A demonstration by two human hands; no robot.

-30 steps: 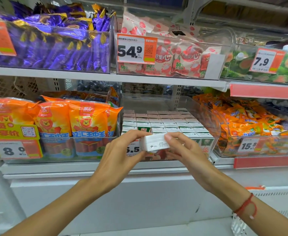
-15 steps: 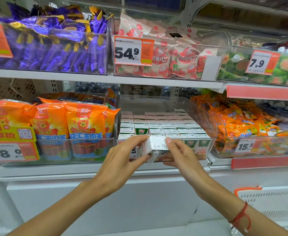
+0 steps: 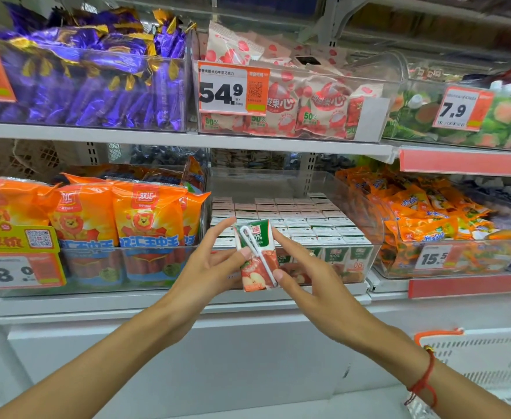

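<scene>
A juice carton [image 3: 252, 275] is shown held between two hands in front of the lower shelf [image 3: 157, 303], just before a clear bin [image 3: 366, 204] in which rows of like cartons [image 3: 308, 220] are packed upright. The carton is held nearly upright, tilted slightly to the left, with its green top and red lower half turned toward the camera; a white straw [image 3: 263, 264] is seen fastened diagonally across this face. The carton is pinched by the left hand [image 3: 208, 267], whose thumb is set at the upper left corner and whose curled fingertip is pressed on the front face. The right hand [image 3: 308, 282] is spread, its straight forefinger and thumb laid against the right edge of the carton, and nothing is enclosed by it. A red cord [image 3: 423, 379] is worn on the right wrist. Orange sausage packs [image 3: 145, 219] are stocked to the left of the bin and orange packets [image 3: 423, 213] to its right. Purple wrapped sweets [image 3: 97, 86] and a price tag [image 3: 233, 89] marked 54.9 are displayed on the shelf above. A white basket [image 3: 489, 358] is seen at the lower right.
</scene>
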